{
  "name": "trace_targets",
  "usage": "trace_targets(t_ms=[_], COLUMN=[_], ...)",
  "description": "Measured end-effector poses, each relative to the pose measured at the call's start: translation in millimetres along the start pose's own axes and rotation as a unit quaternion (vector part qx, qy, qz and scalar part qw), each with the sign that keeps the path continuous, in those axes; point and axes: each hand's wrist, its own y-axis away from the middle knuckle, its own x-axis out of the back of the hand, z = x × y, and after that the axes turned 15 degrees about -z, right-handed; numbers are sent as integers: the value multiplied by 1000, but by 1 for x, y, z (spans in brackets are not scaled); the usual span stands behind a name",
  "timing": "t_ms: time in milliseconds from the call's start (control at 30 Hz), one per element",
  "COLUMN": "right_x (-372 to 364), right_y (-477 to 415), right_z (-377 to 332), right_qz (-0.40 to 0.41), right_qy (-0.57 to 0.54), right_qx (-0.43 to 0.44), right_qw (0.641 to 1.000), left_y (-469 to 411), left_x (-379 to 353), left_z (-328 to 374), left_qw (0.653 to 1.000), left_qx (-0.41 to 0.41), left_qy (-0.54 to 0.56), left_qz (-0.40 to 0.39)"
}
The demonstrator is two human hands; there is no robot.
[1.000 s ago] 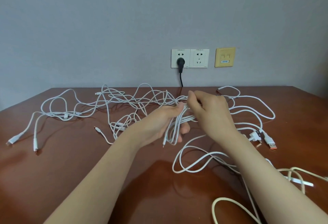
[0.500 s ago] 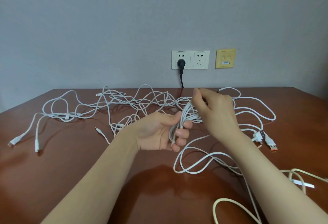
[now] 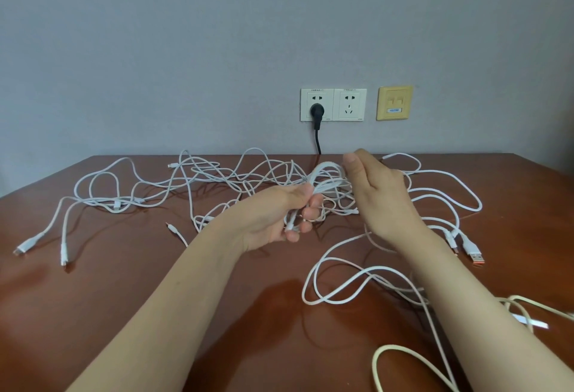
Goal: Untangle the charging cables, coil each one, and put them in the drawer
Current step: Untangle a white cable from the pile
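**Hands, two.**
- Left hand [image 3: 273, 221]: fingers curled round a coiled bundle [image 3: 324, 185] of white cable loops. It is held just above the table [image 3: 93, 314], near the middle. One small connector end hangs below the fist.
- Right hand [image 3: 382, 199]: just right of the bundle, back turned toward the viewer, thumb raised beside the top loops. Whether its fingers pinch a strand cannot be told.

**White charging cables [image 3: 217, 174], one tangle.** It spreads left to right across the far half of the table and runs into the bundle. The separate cables cannot be counted.
- White connector ends [image 3: 64, 258]: two, at the left.
- Orange-tipped USB plugs [image 3: 475, 256]: two, right of the right wrist.
- Loose loop [image 3: 341, 297]: one, lying near, beside the right forearm.
- Cream cable [image 3: 394, 347]: one, at the near right edge.

**Wall fittings.**
- White sockets [image 3: 349, 104]: two, side by side on the grey wall. Their small print is unreadable.
- Black plug [image 3: 316, 110]: one, in the left socket, its cord dropping behind the table.
- Yellow plate [image 3: 395, 93]: one, right of the sockets.
- Blue label [image 3: 394, 110]: one, on the yellow plate, its writing too small to read.
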Motion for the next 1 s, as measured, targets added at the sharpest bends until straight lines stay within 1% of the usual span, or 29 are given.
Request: trace_targets(t_ms=[33, 100, 133, 167, 233, 267, 333, 367, 400, 433, 467, 500, 533, 567, 600, 633, 667, 767, 833, 900, 933, 1000], right_x=[1, 3, 4, 5, 5, 4, 2, 2, 2, 2, 2, 2, 2, 3, 3, 3, 3, 3, -1, -5, -6, -9], right_y=[-1, -1, -1, -1, -1, -2, -2, -3, -3, -4, -4, -4, -4, -3, -3, -3, -3, -3, -4, -5, -5, -4], right_z=[0, 1, 1, 1, -1, -1, -2, -1, 0, 1, 1, 1, 1, 0, -1, -1, -1, 0, 2, 4, 3, 1], right_qz=[-17, -50, -64, -71, -79, -80, -73, -67, -62, -60, -63, -70, -84, -104, -125, -141, -148, -145, -148, -164, -176, -198], right_qy=[-16, -8, -1, -2, -6, 4, 25, 23, 14, -2, -27, -64, -110, -157, -202, -243, -279, -375, -433, -485, -500, -499], right_qx=[-13, -25, -22, -14, 20, 39, 65, 68, 67, 64, 58, 50, 40, 31, 19, 6, -10, -68, -113, -130, -131, -137], right_qw=[1000, 998, 998, 997, 997, 996, 995, 995, 996, 996, 996, 994, 990, 982, 971, 960, 949, 913, 882, 849, 838, 832], left_y=[0, 3, 1, 1, 6, 10, 15, 15, 8, 12, 14, 12, 13, 15, 16, 17, 17, 9, 7, 5, 3, 2], left_x=[3, 5, 7, 9, 12, 19, 19, 11, 4, -6, -13, -9, -5, -2, 4, 1, 0, -5, -2, 2, 0, 0], left_z=[2, 3, -1, -4, -3, -4, -13, -33, -55, -87, -96, -89, -64, -36, -12, 1, 12, -5, -4, 0, -2, -6], left_qw=[1000, 999, 997, 994, 983, 982, 974, 965, 946, 923, 887, 903, 936, 956, 962, 960, 958, 957, 959, 960, 957, 954], left_qx=[-3, -5, 3, 16, 23, 11, 42, 57, 61, 44, 26, -33, -31, 0, 24, 26, 6, -75, -107, -138, -152, -156], left_qy=[6, 10, -14, -62, -138, -161, -215, -251, -314, -364, -442, -417, -350, -285, -243, -247, -255, -262, -256, -243, -247, -255], left_qz=[15, 52, 70, 89, 116, 100, 57, 43, 54, 115, 129, 99, 10, -75, -123, -133, -132, -104, -61, -30, -14, 21])
